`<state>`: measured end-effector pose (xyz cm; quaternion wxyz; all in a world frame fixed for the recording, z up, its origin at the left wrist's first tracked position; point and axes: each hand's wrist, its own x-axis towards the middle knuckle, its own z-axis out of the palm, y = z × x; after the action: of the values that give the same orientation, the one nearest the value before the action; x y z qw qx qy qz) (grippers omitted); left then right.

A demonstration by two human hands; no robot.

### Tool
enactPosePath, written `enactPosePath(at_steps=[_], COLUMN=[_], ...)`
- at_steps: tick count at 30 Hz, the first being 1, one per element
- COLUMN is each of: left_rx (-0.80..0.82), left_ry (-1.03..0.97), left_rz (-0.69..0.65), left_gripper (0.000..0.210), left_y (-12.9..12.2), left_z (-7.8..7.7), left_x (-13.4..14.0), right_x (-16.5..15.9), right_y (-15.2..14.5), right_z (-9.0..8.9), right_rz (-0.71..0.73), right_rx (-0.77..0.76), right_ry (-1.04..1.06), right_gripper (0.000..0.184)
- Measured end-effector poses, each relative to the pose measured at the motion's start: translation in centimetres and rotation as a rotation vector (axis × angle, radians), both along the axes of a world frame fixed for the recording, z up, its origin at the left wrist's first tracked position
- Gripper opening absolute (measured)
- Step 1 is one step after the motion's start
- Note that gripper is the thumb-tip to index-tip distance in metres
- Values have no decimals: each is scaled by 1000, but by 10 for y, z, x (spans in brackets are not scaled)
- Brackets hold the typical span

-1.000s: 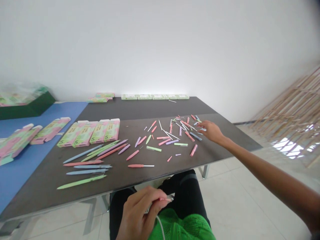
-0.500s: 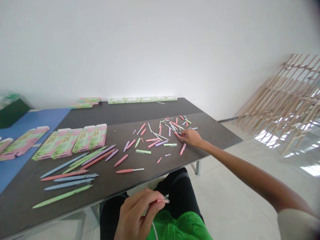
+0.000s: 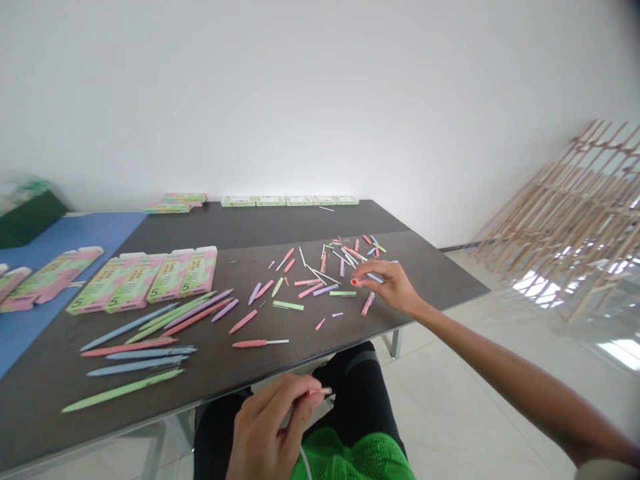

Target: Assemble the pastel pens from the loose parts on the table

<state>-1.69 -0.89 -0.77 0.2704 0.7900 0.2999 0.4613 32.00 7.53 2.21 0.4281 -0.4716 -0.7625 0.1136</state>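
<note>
My left hand (image 3: 275, 427), low over my lap in front of the table edge, pinches a small pink pen part (image 3: 319, 391) with a pale end sticking out past the fingertips. Over the right side of the table, my right hand (image 3: 387, 283) has thumb and fingers closed on a pink pen barrel (image 3: 354, 282), seen nearly end-on; the fingers cover the rest. A blue pen piece (image 3: 375, 277) shows between those fingers, and I cannot tell whether it is held or lies behind. Loose pen barrels, a green clip piece (image 3: 343, 294) and white refills (image 3: 349, 259) lie scattered around this hand.
Assembled pens (image 3: 125, 397) lie at the table's left front, beside a row of pink-green boxes (image 3: 167, 279). A pink barrel with a refill (image 3: 250, 343) lies near the front edge. More boxes (image 3: 270, 201) line the back. Wooden racks (image 3: 570, 213) stand at right.
My right hand has lifted slightly off the scattered parts with the pink pen barrel and turned its end toward me. My left hand keeps its pinch, shifted slightly left.
</note>
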Motion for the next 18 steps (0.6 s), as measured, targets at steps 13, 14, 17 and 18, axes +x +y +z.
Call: enactPosePath(at_steps=[13,14,17,18], left_rx=[109,102,73,59], left_ry=[-57,-67,-97,-101], left_rz=[129,132,148,157], left_gripper=[9,8,9,8], left_y=[5,4,3,2], left_z=[26,25,22,22], left_x=[7,6,6,7], right_x=[-52,-54,-58,-59], right_y=[-39,-39,-41,-42], right_z=[39,39,38,36], right_rz=[77,65,47,41], right_rx=[124,95,46,25], right_ry=[-58,-40,19,58], right_gripper=[9,13,17,17])
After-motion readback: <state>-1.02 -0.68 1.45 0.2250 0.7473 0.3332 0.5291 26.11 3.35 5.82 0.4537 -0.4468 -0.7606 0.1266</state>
